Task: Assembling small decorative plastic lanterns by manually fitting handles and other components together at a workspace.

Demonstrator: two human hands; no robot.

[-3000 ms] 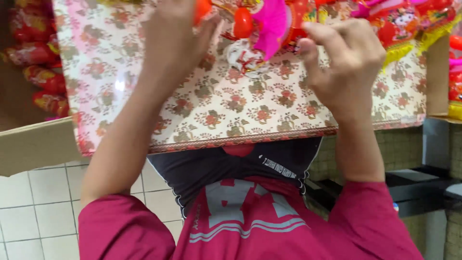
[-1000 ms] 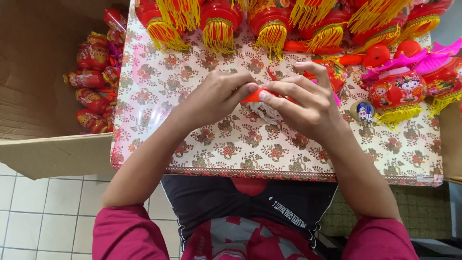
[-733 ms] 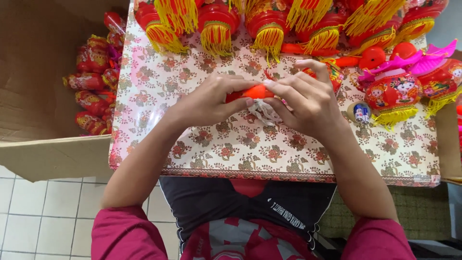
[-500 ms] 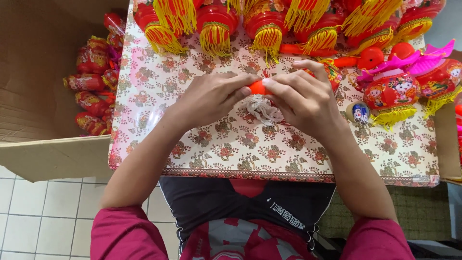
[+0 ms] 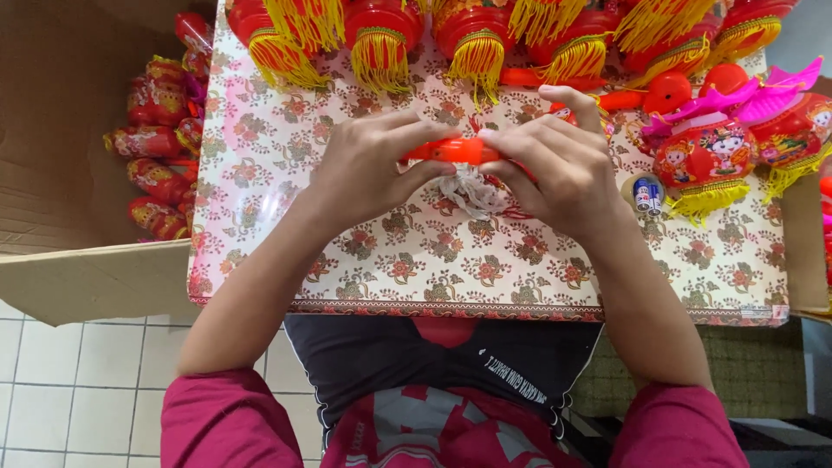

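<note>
Floral-patterned table cover (image 5: 485, 269) spreads beneath both hands; red tasselled lanterns (image 5: 381, 35) line its far edge. Left hand (image 5: 368, 169) and right hand (image 5: 559, 165) meet above it, each pinching one end of an orange plastic stick (image 5: 452, 151) between fingertips

Both hands, the left hand (image 5: 368, 169) and right hand (image 5: 559, 165), pinch an orange plastic stick (image 5: 452, 151) above a floral-covered worktop (image 5: 485, 269); crumpled clear wrap (image 5: 472, 189) hangs just below the grip, tasselled red lanterns (image 5: 381, 35) beyond it.
</note>
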